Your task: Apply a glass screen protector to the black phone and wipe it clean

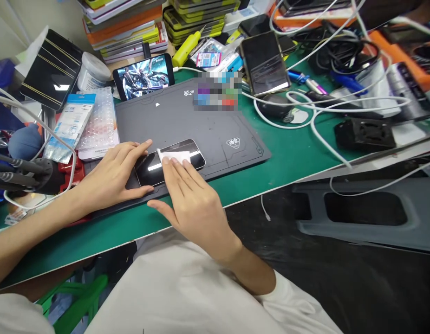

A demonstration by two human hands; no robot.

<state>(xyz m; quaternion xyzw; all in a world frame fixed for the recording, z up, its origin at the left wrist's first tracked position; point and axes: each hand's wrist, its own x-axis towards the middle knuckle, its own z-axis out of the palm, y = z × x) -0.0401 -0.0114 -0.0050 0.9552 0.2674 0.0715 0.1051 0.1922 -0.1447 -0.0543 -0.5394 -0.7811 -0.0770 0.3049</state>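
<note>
A phone with a glossy black face (150, 168) lies flat on a dark grey mat (218, 134). My left hand (114, 169) rests at the phone's left end, thumb and fingers spread around that end. A small white wipe (178, 157) lies on the phone's face, one edge raised. My right hand (196, 199) presses the wipe against the glass with its extended fingers, thumb apart. Part of the phone is hidden beneath the wipe and my fingers.
Behind the mat, a lit phone (144, 76) leans upright. Another dark phone (264, 63) lies at the back. White cables (319, 111) loop across the green table (288, 148) on the right. A bubble-wrap pouch (100, 118) and a blue-white packet (69, 125) are at the left.
</note>
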